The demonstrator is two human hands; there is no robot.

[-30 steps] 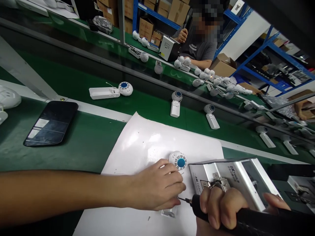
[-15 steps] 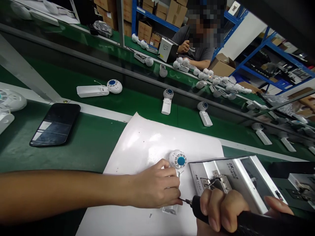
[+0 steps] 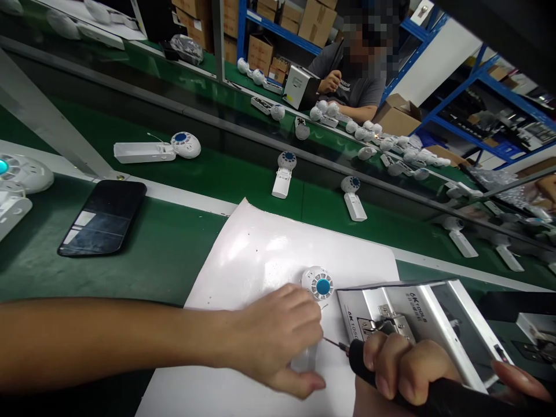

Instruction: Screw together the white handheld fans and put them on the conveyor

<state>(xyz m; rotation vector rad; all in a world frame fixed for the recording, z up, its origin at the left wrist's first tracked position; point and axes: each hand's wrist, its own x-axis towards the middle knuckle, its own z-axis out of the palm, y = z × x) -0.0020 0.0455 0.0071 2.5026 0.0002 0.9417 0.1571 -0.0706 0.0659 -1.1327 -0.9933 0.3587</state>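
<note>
A white handheld fan with a blue centre button lies on a white sheet (image 3: 264, 255). Its round head (image 3: 317, 284) shows above my left hand (image 3: 273, 339), which grips the fan's handle (image 3: 304, 362) and hides most of it. My right hand (image 3: 403, 365) is shut around the black grip of an electric screwdriver (image 3: 358, 356). The thin bit points left, its tip just beside my left fingers. Behind my right hand stands a silver OK Tools unit (image 3: 412, 318).
A black phone (image 3: 102, 217) lies face up on the green bench. Several white fans (image 3: 282, 174) ride the green conveyor belt beyond. A seated person (image 3: 351, 81) works across the line, next to a silver box (image 3: 299, 87). Blue shelves hold cardboard cartons.
The screwdriver tip has drawn back to the right, away from the handle. My left hand has shifted its hold. The fans on the belt have moved left.
</note>
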